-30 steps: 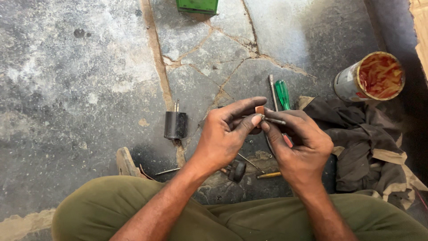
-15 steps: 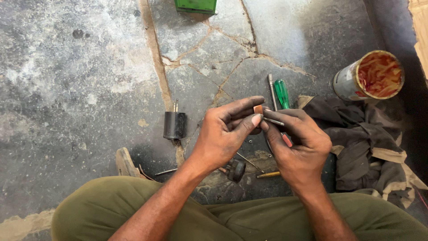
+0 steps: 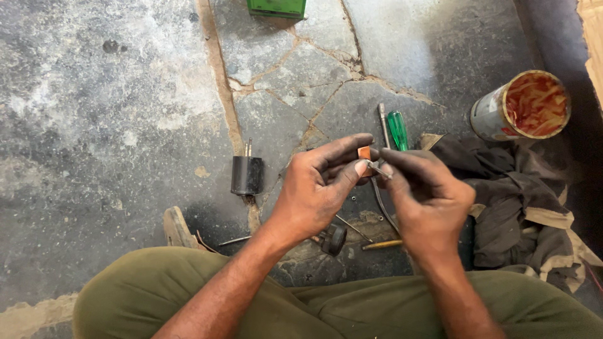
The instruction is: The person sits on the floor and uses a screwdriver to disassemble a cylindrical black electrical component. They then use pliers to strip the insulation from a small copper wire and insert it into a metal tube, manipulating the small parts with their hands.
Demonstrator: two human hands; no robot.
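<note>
My left hand point(image 3: 317, 188) pinches a small orange-brown part point(image 3: 364, 152) between thumb and forefinger. My right hand point(image 3: 427, 198) meets it from the right and grips a thin metal piece point(image 3: 377, 168) at the fingertips, touching the small part. Both hands are grimy and held above my lap over the cracked stone floor. A green-handled screwdriver point(image 3: 397, 129) lies on the floor just beyond my fingers.
A black cylindrical part with metal pins point(image 3: 247, 174) stands left of my hands. An open tin with orange-red residue point(image 3: 523, 105) sits at the right, beside a dark crumpled rag point(image 3: 515, 201). A small black round piece point(image 3: 335, 239) and thin rods lie near my knees. A green box point(image 3: 276, 7) is at the top edge.
The hands have kept their place, with the fingertips shifting slightly around the small part. The red-tipped thing under the right fingers is hidden now.
</note>
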